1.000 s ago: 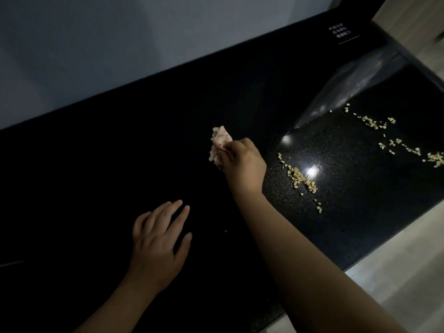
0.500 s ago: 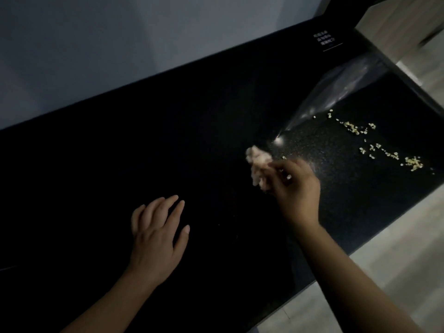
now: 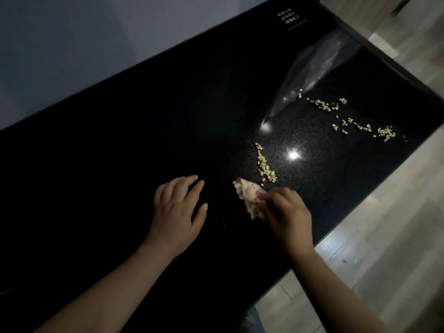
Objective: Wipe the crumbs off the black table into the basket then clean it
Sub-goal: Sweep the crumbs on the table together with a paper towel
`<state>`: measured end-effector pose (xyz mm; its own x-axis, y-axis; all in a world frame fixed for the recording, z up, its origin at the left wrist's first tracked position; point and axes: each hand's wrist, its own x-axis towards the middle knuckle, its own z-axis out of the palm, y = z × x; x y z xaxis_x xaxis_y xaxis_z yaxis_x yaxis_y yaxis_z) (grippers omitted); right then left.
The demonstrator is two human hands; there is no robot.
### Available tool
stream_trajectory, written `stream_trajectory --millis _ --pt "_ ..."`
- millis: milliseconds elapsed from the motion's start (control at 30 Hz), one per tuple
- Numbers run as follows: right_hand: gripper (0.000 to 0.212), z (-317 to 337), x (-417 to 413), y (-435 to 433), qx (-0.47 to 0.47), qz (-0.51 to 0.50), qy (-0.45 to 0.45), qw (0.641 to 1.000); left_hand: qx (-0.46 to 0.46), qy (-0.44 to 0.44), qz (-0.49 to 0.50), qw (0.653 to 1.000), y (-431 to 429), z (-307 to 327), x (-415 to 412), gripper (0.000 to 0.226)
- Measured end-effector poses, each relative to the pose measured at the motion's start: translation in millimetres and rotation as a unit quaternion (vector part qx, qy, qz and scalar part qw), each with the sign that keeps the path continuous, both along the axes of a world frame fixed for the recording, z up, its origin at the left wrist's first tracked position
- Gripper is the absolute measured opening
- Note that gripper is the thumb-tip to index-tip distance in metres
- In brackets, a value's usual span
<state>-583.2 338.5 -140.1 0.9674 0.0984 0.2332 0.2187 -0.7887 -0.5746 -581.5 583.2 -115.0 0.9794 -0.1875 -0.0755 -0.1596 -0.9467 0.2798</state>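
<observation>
On the black table [image 3: 134, 150] a short line of pale crumbs [image 3: 265, 165] lies near the middle. More crumbs [image 3: 348, 118] are scattered toward the right corner. My right hand [image 3: 287, 217] grips a crumpled pale cloth [image 3: 249, 197] just below the near end of the crumb line. My left hand [image 3: 179, 212] rests flat on the table to the left of the cloth, fingers spread, holding nothing. No basket is in view.
A clear plastic bag [image 3: 314, 66] lies on the table at the back right, its tip beside the far crumbs. The table's front edge runs diagonally, with light wood floor [image 3: 384, 236] beyond it. A grey wall [image 3: 96, 32] stands behind the table.
My right hand with the cloth has swept from behind the crumb line toward me, ending at the line's near end. The left hand has stayed flat on the table.
</observation>
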Motion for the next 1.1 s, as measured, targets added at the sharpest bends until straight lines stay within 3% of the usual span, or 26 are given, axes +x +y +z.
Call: stream_trajectory --millis 200,300,433,600,800,933,1100 --pt "0.010 2 52 -42 -0.019 -0.078 0.005 0.997 0.027 -0.005 -0.016 0.999 -17 -6 15 0.055" --pt "0.010 17 55 -49 0.021 -0.113 -0.008 0.993 0.036 -0.007 -0.011 0.999 -20 -10 22 0.054" --pt "0.008 42 22 -11 0.085 -0.064 -0.033 0.994 0.028 -0.019 -0.004 0.999 -21 -13 27 0.053" --pt "0.010 22 15 31 0.101 -0.060 0.004 0.993 0.014 -0.020 -0.007 1.000 -15 -12 26 0.053" --pt "0.009 4 68 45 0.055 -0.082 -0.007 0.995 0.009 -0.022 -0.002 1.000 -14 -13 28 0.051" --pt "0.028 3 97 11 -0.026 -0.100 -0.034 0.994 -0.005 -0.028 0.009 1.000 -18 -12 28 0.052" --pt "0.016 9 112 -47 0.015 -0.186 -0.028 0.982 0.018 -0.018 0.014 1.000 -23 -15 25 0.054"
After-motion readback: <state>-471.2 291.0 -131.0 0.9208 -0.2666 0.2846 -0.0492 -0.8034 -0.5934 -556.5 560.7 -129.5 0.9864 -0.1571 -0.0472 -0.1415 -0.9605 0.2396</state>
